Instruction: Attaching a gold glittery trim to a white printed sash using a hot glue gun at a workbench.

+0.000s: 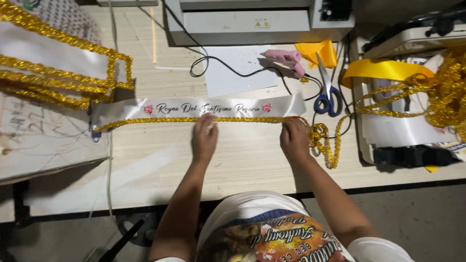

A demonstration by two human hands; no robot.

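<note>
Left hand (204, 138): palm down, forearm reaching straight up from the body, fingers flat and closed together, pressing on the gold trim (194, 120) at the lower edge of the white sash (199, 107); it pins the trim rather than grasping it.
Right hand (294, 138): palm down, fingers curled slightly, fingertips on the gold trim near the right end of the sash; whether it pinches the trim or only presses it cannot be told.
White sash: a long satin strip with dark script and a pink rose at each end of the script, lying flat and level across the wooden table (242, 165), just above both hands.
Gold trim: runs along the sash's lower edge from its left end to the right hand, then falls in a loose tangle (326, 143) right of the sash.
Scissors (328, 92): blue handles, just beyond the sash's right end, blades pointing away from the person.
Glue gun (286, 60): pink, above the sash's right end, on a white sheet (238, 70), its black cord looping left.
Yellow ribbon (383, 68): well right of the sash, over a heap of gold braid (444, 90).
Trimmed sashes (53, 63): stacked above and left of the sash's left end.
Machine (252, 19): grey, at the table's far edge, above the sash.
</note>
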